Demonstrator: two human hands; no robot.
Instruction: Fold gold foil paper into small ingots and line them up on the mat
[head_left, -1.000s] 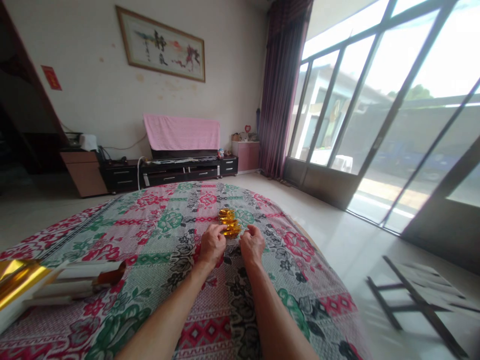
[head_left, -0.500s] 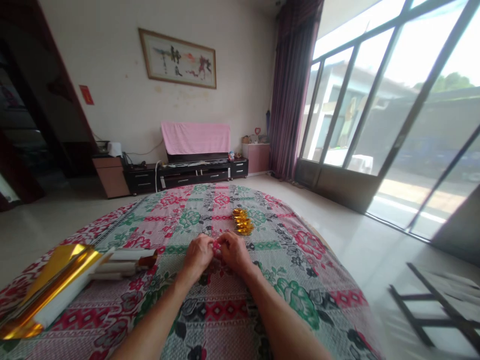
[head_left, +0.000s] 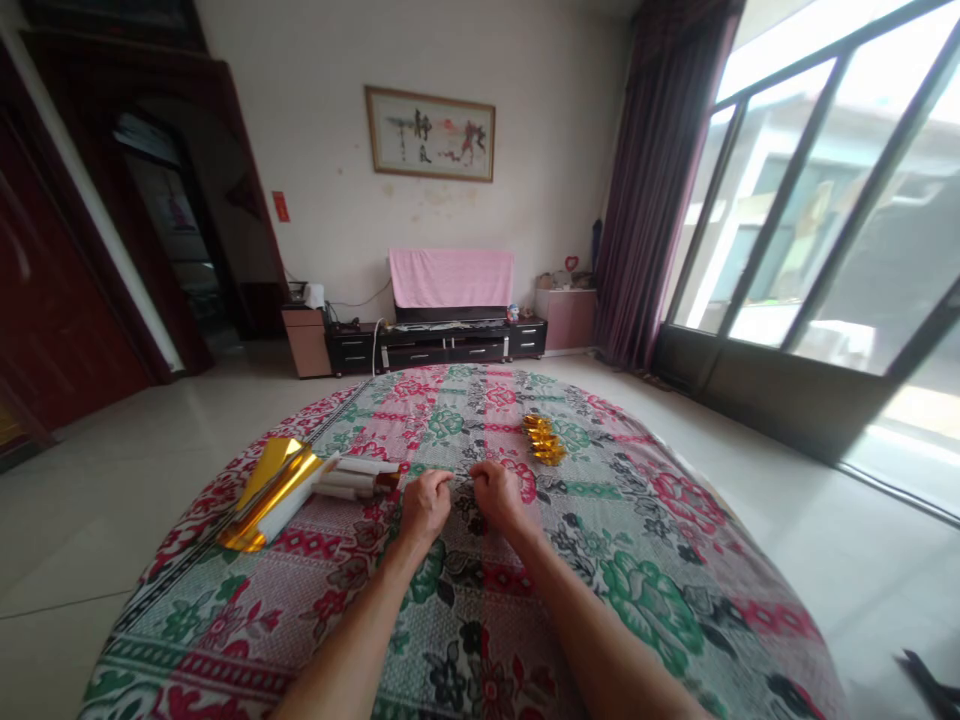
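Note:
Both hands are over the middle of the flowered tablecloth point(head_left: 517, 610), a small gap between them. My left hand point(head_left: 427, 505) has its thumb and forefinger pinched together, pointing right. Facing it, my right hand point(head_left: 496, 495) is curled in a similar pinch. Whatever the fingertips hold is too small or thin to make out. Beyond my right hand lies a cluster of folded shiny gold foil pieces point(head_left: 544, 440). To the left of my left hand are a sheet of gold foil point(head_left: 274, 470) partly unrolled and several white rolls point(head_left: 352, 485) side by side.
The round table's edge curves around on both sides. Farther off, a low black TV cabinet point(head_left: 431, 350) stands by the wall, with a pink cloth point(head_left: 450, 278) draped above it. Large glass doors point(head_left: 810, 230) are on the right, and a dark object point(head_left: 930, 685) shows at the lower right.
My hands have moved apart from each other, where their fingertips were nearly together before. The view has turned left, so the table and foil appear farther right.

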